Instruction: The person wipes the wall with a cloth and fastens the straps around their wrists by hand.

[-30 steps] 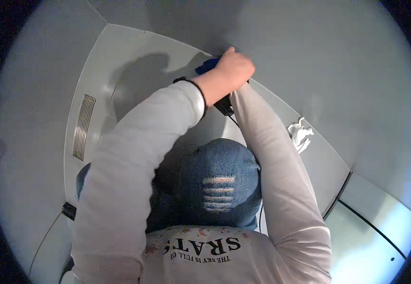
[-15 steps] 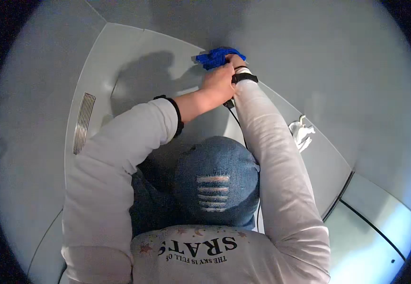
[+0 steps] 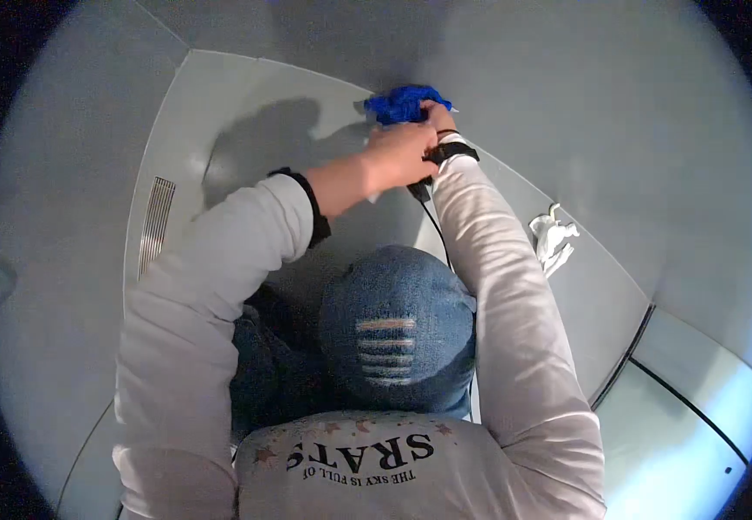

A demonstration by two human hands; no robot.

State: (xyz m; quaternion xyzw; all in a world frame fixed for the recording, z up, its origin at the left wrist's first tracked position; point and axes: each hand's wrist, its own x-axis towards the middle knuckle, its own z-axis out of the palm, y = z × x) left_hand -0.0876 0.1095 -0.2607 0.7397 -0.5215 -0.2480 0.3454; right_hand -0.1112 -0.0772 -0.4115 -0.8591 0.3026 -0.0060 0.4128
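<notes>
Blue cloth (image 3: 402, 104): bunched, at the right hand (image 3: 438, 116); grip unclear.
Left hand (image 3: 402, 154): beside black wristband (image 3: 456, 152); closure cannot be told.

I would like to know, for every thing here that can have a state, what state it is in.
Left hand: beside the right hand; grip unclear.
Right hand: at the blue cloth; grip unclear.
Blue cloth: bunched up.
Black cable: gently curved.
White object: uneven in shape, lying apart from both hands.
Jeans: ripped at the knee.
Left wristband: worn.
Right wristband: worn.
</notes>
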